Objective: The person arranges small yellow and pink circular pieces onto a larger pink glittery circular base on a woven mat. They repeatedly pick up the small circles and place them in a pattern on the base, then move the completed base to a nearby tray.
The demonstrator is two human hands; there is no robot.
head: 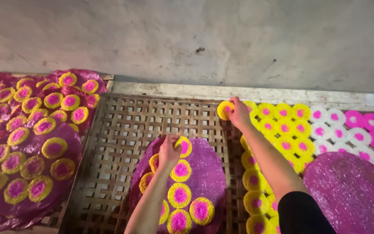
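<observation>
Yellow-pink discs: right hand (239, 112) pinches one (224, 110), left hand (169, 150) pinches another (184, 146) on purple sheet (206, 167); lattice rack (122, 130) beneath.

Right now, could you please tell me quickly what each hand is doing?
Left hand: fingers closed on a yellow-and-pink disc on the purple sheet.
Right hand: fingers pinching a yellow disc above the lattice tray.

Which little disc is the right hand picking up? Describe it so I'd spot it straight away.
Start at the brown lattice rack in the middle and follow its top edge rightwards to the block of yellow discs with pink centres. The disc sits at that block's upper left corner, pinched by the right hand. Unlike its flat-lying neighbours, it is held by fingers and juts out over bare lattice.
</observation>
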